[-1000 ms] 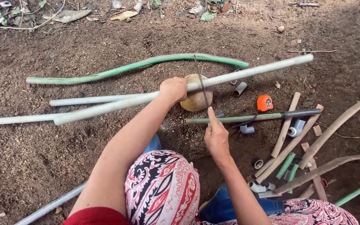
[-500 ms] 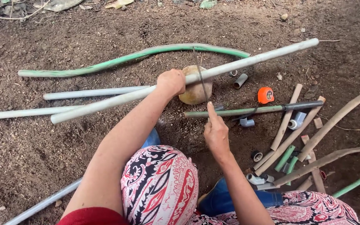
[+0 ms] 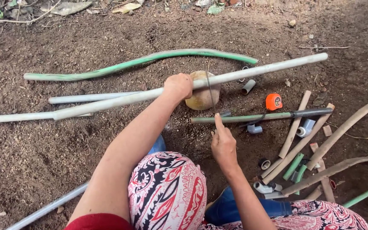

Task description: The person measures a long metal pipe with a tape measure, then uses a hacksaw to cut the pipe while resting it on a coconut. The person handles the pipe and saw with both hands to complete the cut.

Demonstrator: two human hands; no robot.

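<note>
Change: your right hand (image 3: 224, 144) has slid down and back toward you since the earlier frames, and the thin blade now stands more nearly upright; your left hand has stayed clamped on the pipe.
Far left: one white pipe (image 3: 22, 116) lies flat on the dirt, its end running out of view at the left edge.
Left, far: a curved green hose (image 3: 137, 62) lies beyond everything else, well apart from your hands.
Left, middle: a second short white pipe (image 3: 90, 97) lies just behind the long one.
Left hand: your left hand (image 3: 178, 85) is clenched around the long white pipe (image 3: 256, 70), which slants from near left to far right.
Rest: the long pipe lies across a round tan stone (image 3: 201, 97), just right of your left hand.
Blade: a thin dark blade (image 3: 209, 87) crosses the long pipe at the stone.
Right hand: it sits near you, forefinger pointing away, at the blade's near end; you cannot tell whether it truly grips the blade.
Middle right: a green-and-black rod (image 3: 269, 116) lies flat between your right hand and the long pipe.
Right: an orange tape measure (image 3: 274, 102) sits just behind that rod.
Far right: tan sticks (image 3: 341, 132), grey fittings (image 3: 306, 127) and short green offcuts (image 3: 294, 166) lie scattered together.
Near: your patterned knee (image 3: 167, 191) is between your arms.
</note>
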